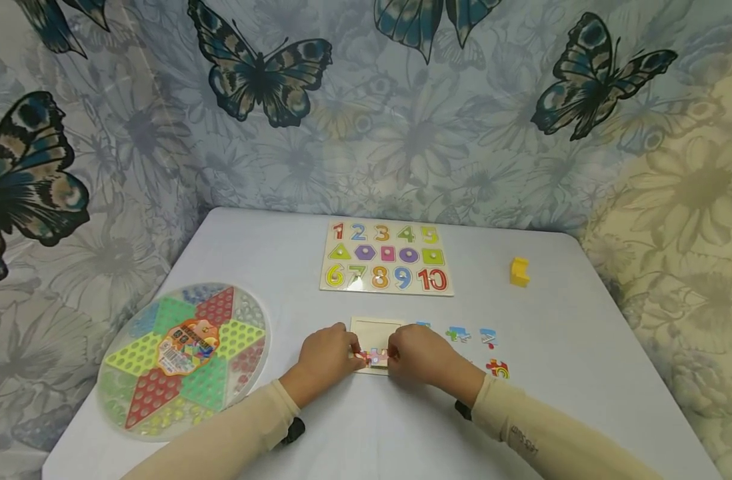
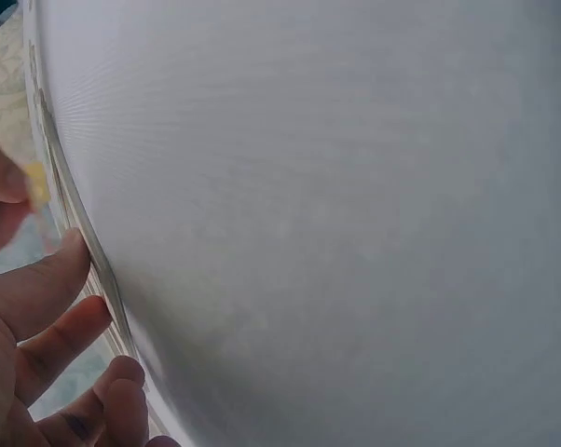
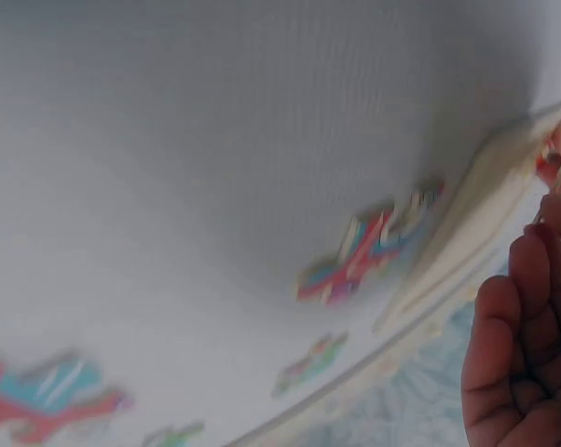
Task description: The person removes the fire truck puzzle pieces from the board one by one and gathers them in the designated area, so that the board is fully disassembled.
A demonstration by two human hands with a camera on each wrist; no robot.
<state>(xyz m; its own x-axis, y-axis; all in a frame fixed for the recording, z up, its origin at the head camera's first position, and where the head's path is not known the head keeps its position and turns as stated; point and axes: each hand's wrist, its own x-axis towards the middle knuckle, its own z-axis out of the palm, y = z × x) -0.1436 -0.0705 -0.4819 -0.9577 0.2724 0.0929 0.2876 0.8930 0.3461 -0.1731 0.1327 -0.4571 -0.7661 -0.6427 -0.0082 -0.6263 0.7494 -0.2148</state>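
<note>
A small wooden jigsaw tray (image 1: pixel 372 328) lies on the white table between both hands, with several joined colourful jigsaw pieces (image 1: pixel 375 358) along its near side. My left hand (image 1: pixel 327 357) holds the tray's left edge, thumb and fingertips against the rim (image 2: pixel 108 279) in the left wrist view. Over the tray's right side, my right hand (image 1: pixel 429 357) pinches a small jigsaw piece (image 2: pixel 38 186), which looks yellow in the left wrist view. Its fingers (image 3: pixel 532 261) hide most of that piece in the head view. Loose pieces (image 1: pixel 458 333) lie right of the tray, one of them a rainbow piece (image 1: pixel 497 368).
Behind the tray lies a number and shape board (image 1: pixel 387 260). A round star-patterned board (image 1: pixel 183 360) covers the table's left side. A yellow block-like object (image 1: pixel 519 272) stands at the back right. Butterfly-printed cloth (image 1: pixel 402 147) hangs behind the table.
</note>
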